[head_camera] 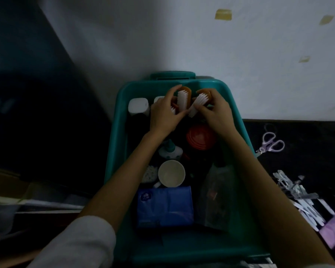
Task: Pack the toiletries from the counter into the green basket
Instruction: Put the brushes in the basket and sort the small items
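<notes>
Orange brushes (183, 100), white bristles (200, 102), teal-green basket (120, 120)

You have one view, worn on your head, looking forward and steeply down from close above the green basket (205, 82). The wall (182, 35) rises just behind the basket, and the table (307, 132) lies to its right.

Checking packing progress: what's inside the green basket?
Green basket holds orange brushes gripped by left hand and right hand, white container, orange disc, cream cup, blue tissue pack, clear bag. Its dark bottom and whatever the hands cover are hidden.
</notes>
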`<move>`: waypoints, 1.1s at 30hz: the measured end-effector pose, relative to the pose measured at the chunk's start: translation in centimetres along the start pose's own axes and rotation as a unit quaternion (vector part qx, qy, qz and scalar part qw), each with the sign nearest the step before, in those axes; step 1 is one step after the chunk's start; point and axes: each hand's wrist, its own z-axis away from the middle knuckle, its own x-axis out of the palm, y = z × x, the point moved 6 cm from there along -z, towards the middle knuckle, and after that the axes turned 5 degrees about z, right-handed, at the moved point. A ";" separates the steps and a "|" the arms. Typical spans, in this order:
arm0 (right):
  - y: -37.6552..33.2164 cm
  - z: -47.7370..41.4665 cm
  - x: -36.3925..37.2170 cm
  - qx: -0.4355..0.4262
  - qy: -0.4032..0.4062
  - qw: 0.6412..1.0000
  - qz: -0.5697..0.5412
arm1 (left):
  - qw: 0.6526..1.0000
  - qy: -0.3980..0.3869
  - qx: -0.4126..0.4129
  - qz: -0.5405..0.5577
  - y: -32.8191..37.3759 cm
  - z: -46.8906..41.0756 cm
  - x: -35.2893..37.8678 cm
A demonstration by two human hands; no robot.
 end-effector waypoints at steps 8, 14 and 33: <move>0.2 -0.3 -0.8 -0.008 -0.006 1.000 0.020 | 0.990 0.007 0.135 0.030 3.4 -0.4 -0.9; 0.1 0.1 0.4 -0.031 -0.042 0.996 0.074 | 0.988 -0.043 0.115 0.096 1.7 -0.8 -1.1; 0.6 -0.1 1.0 -0.027 -0.076 0.995 0.067 | 0.984 -0.108 0.113 -0.079 1.1 -0.5 -0.6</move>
